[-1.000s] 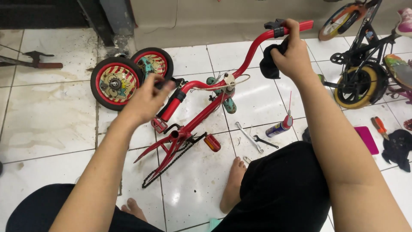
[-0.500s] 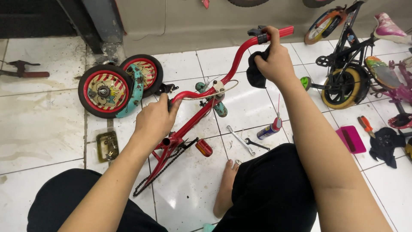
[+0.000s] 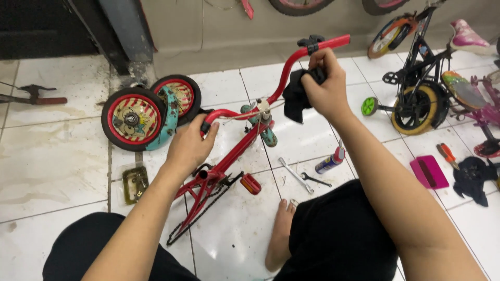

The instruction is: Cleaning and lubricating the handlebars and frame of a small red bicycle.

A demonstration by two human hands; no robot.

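Note:
A small red bicycle frame [image 3: 229,161] lies on the white tiled floor with its red handlebar [image 3: 291,65] raised. My left hand [image 3: 188,145] grips the handlebar's near end at a black grip. My right hand [image 3: 324,86] holds a black cloth [image 3: 296,96] pressed against the far upper part of the handlebar. An orange pedal [image 3: 251,183] and the chain [image 3: 200,216] hang from the frame below my left hand. My bare foot [image 3: 280,234] rests on the tiles beside the frame.
Two red-rimmed small wheels [image 3: 133,118] stand left of the frame. Wrenches [image 3: 294,175] and a spray can [image 3: 330,162] lie on the tiles. At right are other children's bicycles [image 3: 422,99], a pink tray [image 3: 428,171], a screwdriver [image 3: 447,154], a dark rag [image 3: 473,176]. A brass pedal [image 3: 134,183] lies at left.
My left hand slid from the frame's tube up onto the handlebar's near grip. My right hand with the cloth stays on the upper bar. The view has shifted.

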